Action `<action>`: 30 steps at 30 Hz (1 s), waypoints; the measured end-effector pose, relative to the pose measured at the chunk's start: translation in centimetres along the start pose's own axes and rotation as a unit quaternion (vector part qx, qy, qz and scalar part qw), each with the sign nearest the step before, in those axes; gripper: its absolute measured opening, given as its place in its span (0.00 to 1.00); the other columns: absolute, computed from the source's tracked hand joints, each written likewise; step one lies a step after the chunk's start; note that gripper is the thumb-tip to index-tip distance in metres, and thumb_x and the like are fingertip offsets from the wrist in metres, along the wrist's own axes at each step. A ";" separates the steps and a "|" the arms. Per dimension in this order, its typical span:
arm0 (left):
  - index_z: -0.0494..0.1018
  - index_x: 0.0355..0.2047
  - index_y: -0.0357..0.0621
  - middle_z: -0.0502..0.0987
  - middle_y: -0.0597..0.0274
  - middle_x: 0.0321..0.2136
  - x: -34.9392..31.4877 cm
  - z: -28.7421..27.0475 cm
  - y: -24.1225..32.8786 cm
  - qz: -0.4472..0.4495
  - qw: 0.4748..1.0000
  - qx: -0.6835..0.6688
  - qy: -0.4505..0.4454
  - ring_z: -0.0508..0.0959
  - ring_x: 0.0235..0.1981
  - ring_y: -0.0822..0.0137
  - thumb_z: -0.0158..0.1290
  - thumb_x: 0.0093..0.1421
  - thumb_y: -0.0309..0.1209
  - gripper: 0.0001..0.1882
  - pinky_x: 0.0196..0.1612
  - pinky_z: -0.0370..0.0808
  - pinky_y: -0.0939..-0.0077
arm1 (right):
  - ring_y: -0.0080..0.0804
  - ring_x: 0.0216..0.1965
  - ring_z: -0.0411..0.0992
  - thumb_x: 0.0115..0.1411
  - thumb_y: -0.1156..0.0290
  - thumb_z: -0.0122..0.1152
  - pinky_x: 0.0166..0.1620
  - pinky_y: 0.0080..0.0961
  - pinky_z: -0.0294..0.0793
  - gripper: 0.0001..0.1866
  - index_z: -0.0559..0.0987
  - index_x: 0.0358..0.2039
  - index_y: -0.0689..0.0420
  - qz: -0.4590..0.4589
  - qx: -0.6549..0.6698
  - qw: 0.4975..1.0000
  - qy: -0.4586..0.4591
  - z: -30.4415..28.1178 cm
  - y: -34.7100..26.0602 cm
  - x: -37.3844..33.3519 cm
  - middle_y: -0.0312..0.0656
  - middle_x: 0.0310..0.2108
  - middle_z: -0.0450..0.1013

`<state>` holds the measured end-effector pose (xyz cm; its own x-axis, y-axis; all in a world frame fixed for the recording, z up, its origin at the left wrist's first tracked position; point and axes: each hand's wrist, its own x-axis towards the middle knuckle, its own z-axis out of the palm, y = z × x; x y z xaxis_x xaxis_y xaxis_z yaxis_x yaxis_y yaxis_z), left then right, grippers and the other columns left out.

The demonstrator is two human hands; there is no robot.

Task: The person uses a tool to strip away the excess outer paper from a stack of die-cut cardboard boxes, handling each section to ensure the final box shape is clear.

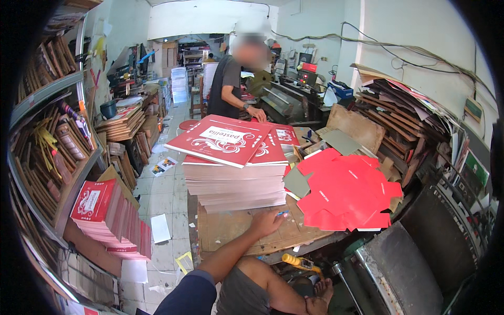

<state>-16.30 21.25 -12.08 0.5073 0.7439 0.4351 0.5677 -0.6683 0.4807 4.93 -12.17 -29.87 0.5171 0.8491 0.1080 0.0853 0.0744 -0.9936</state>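
Observation:
My left hand (pixel 266 222) rests on the near part of a worn wooden table (pixel 226 231), its fingers drawn together. A small blue and pinkish object (pixel 283 214) shows at its fingertips, too small to name. Just beyond stands a tall stack of printed sheets (pixel 236 184). Red-covered books with white ornaments (pixel 220 139) lie askew on top. To the right, a pile of flat red die-cut box blanks (pixel 346 191) overhangs the table edge. Low down, my right hand (pixel 316 305) is closed around my ankle, beside my bare foot (pixel 323 289).
A person (pixel 226 89) stands behind the stack, a hand near the books. Shelves of boards (pixel 63 136) line the left, above another stack of red books (pixel 107 215). At right sit a dark metal machine (pixel 394 268) and piled boards (pixel 394 115). A yellow handle (pixel 299 261) sticks out below the table.

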 end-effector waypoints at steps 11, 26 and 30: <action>0.75 0.32 0.42 0.78 0.45 0.25 -0.6 0.7 -0.5 -0.009 1.000 0.005 0.023 0.78 0.30 0.44 0.39 0.66 0.53 0.27 0.34 0.73 0.48 | 0.45 0.65 0.53 0.44 0.80 0.57 0.64 0.36 0.57 0.53 0.38 0.67 0.57 -0.098 -0.012 0.986 -0.131 0.5 2.4 2.5 0.54 0.63 0.50; 0.74 0.35 0.42 0.77 0.41 0.26 -0.5 -0.1 0.4 -0.014 1.000 0.015 0.004 0.78 0.30 0.41 0.37 0.66 0.54 0.27 0.37 0.73 0.47 | 0.20 0.24 0.70 0.59 0.66 0.61 0.30 0.22 0.70 0.11 0.81 0.31 0.63 -0.070 -0.206 0.936 -0.278 6.7 -16.4 8.8 0.38 0.20 0.75; 0.74 0.39 0.41 0.78 0.38 0.30 -0.8 0.4 0.3 -0.043 0.999 -0.027 0.001 0.78 0.33 0.40 0.39 0.66 0.52 0.26 0.39 0.73 0.47 | 0.19 0.26 0.71 0.60 0.71 0.60 0.31 0.22 0.70 0.08 0.80 0.29 0.63 -0.090 -0.111 0.955 -0.259 9.8 -22.2 12.3 0.39 0.23 0.76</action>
<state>-16.31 20.43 -12.58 0.4572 0.7985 0.3916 0.5728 -0.6013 0.5571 1.01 1.71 -6.84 -0.0081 0.9820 0.1889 0.3418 0.1802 -0.9223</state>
